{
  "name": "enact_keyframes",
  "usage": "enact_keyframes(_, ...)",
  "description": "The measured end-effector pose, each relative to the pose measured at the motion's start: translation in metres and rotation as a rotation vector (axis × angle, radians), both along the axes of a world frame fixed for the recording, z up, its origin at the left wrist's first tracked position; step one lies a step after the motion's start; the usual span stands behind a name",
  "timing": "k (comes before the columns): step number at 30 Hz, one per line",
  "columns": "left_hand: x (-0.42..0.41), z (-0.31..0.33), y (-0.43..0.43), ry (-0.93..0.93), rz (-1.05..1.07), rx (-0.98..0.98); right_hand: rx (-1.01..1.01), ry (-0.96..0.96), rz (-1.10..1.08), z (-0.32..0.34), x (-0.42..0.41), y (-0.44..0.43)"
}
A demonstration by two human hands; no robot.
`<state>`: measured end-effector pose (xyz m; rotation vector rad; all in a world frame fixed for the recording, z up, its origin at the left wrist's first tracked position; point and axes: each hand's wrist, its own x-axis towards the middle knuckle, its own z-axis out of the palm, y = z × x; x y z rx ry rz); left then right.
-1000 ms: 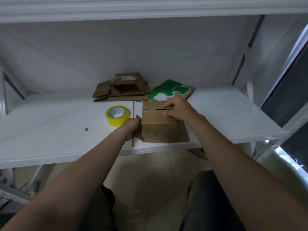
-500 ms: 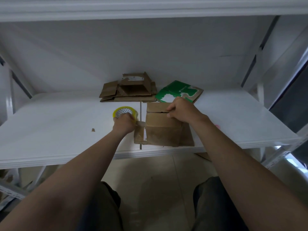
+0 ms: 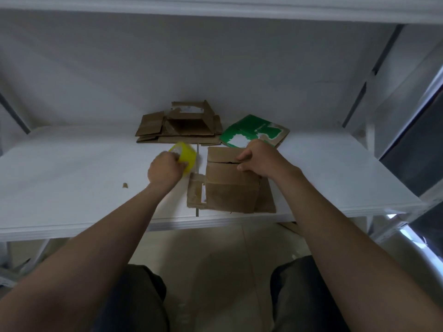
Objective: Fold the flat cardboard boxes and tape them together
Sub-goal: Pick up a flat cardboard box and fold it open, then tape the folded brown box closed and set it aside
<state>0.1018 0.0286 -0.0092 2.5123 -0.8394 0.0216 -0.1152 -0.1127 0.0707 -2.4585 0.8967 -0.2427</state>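
A folded brown cardboard box (image 3: 229, 188) stands near the front edge of the white shelf (image 3: 72, 178), its top flaps closed with a dark seam between them. My right hand (image 3: 257, 159) presses down on those flaps at the seam, fingers curled over the far flap. A side flap (image 3: 195, 194) lies open flat to the box's left. My left hand (image 3: 165, 170) grips the yellow tape roll (image 3: 185, 155) and holds it tilted up off the shelf, just left of the box.
A pile of flattened brown boxes (image 3: 178, 125) lies at the back of the shelf, with a green and white printed cardboard (image 3: 254, 130) to its right. A small cardboard scrap (image 3: 124, 185) lies on the left. Metal uprights (image 3: 359, 92) stand at the right.
My left hand left the box's side, reached the tape roll and lifted it, tilted. The side flap fell open. My right hand stayed on the top flaps.
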Motion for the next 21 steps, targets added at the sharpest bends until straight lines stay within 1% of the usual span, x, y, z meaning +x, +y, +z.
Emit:
enact_keyframes(3, -0.011, 0.051, -0.009, 0.268, 0.026, -0.365, 0.011, 0.031, -0.003, -0.001, 0.004, -0.003)
enact_keyframes(5, -0.022, 0.082, -0.017, 0.395, 0.022, -0.605, 0.008, 0.042, -0.010, -0.001, 0.005, -0.005)
enact_keyframes(7, -0.039, 0.105, -0.024, 0.544, -0.037, -0.762, -0.017, 0.053, -0.013, -0.003, 0.006, -0.005)
enact_keyframes(9, -0.057, 0.120, -0.032, 0.761, -0.139, -0.873, -0.010, 0.017, -0.022, -0.004, 0.005, -0.003)
enact_keyframes(11, -0.073, 0.124, -0.036, 1.015, -0.186, -0.897, -0.004, -0.045, -0.035, -0.005, 0.003, -0.002)
enact_keyframes(12, -0.079, 0.121, -0.038, 1.118, -0.188, -0.870, -0.009, -0.071, -0.040, -0.006, 0.002, -0.002)
enact_keyframes(14, -0.088, 0.109, -0.036, 1.283, -0.170, -0.786, -0.023, -0.111, -0.057, -0.008, -0.003, -0.003)
enact_keyframes(15, -0.091, 0.103, -0.035, 1.357, -0.146, -0.776, -0.024, -0.125, -0.063, -0.009, -0.005, -0.004)
enact_keyframes(18, -0.100, 0.093, -0.027, 1.480, -0.069, -0.808, -0.036, -0.150, -0.048, -0.015, -0.010, -0.005)
enact_keyframes(21, -0.101, 0.095, -0.025, 1.496, -0.052, -0.833, -0.138, -0.186, -0.034, -0.019, -0.009, -0.005)
